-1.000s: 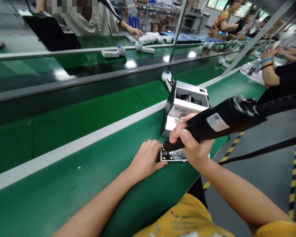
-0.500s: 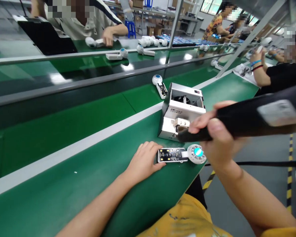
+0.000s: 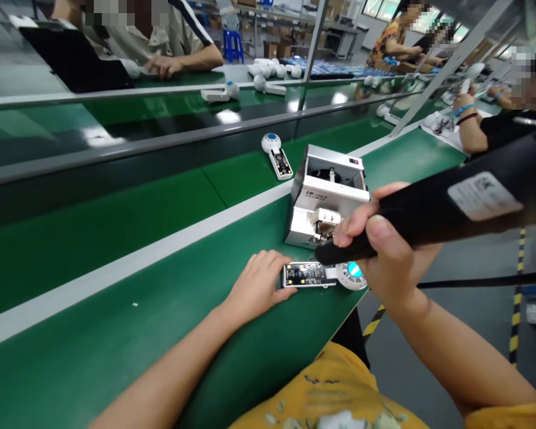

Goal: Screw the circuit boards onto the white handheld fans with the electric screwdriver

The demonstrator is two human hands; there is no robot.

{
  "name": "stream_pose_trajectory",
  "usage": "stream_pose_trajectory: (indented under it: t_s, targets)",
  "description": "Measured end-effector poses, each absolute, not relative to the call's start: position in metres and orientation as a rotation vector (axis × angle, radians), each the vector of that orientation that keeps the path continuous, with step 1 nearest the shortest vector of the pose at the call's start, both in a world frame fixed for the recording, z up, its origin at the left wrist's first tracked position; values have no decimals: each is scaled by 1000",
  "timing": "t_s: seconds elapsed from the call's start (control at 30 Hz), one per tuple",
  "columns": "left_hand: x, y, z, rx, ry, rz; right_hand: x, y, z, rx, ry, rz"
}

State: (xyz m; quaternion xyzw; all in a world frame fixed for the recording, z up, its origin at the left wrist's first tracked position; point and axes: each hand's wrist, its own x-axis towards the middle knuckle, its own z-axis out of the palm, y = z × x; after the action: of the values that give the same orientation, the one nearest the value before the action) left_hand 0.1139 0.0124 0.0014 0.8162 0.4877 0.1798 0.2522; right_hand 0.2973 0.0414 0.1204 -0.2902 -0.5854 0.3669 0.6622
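Note:
A white handheld fan (image 3: 307, 274) with a bare circuit board in its handle and a blue centre on its round head lies on the green bench. My left hand (image 3: 261, 279) grips the handle's left end between thumb and fingers. In my right hand (image 3: 384, 244) is a black electric screwdriver (image 3: 422, 215), tilted, its tip end just above the far edge of the fan's board; whether they touch I cannot tell. Part of the fan's head is hidden by the right hand. Right behind the fan stands a silver screw feeder (image 3: 328, 196).
Another open fan (image 3: 277, 156) lies on the green conveyor (image 3: 170, 208) beyond the bench's white edge strip (image 3: 161, 265). Across it, a person works beside a black panel (image 3: 74, 59), with several white fans (image 3: 274, 68) nearby. A slanted metal post (image 3: 451, 65) rises at right.
The screwdriver's tip has come away from the screw feeder's front toward the fan's board. The fan on the conveyor has shifted left. My left hand keeps its hold.

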Motion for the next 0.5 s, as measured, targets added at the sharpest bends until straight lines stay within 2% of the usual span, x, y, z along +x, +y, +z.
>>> stream_pose_trajectory:
  t_s: [0.13,0.5]
  targets:
    - [116,13,3,2216,1332,491,291,17,106,-577,-1387,1044]
    - [117,12,9,2253,1317,466,286,10,82,-757,-1537,939]
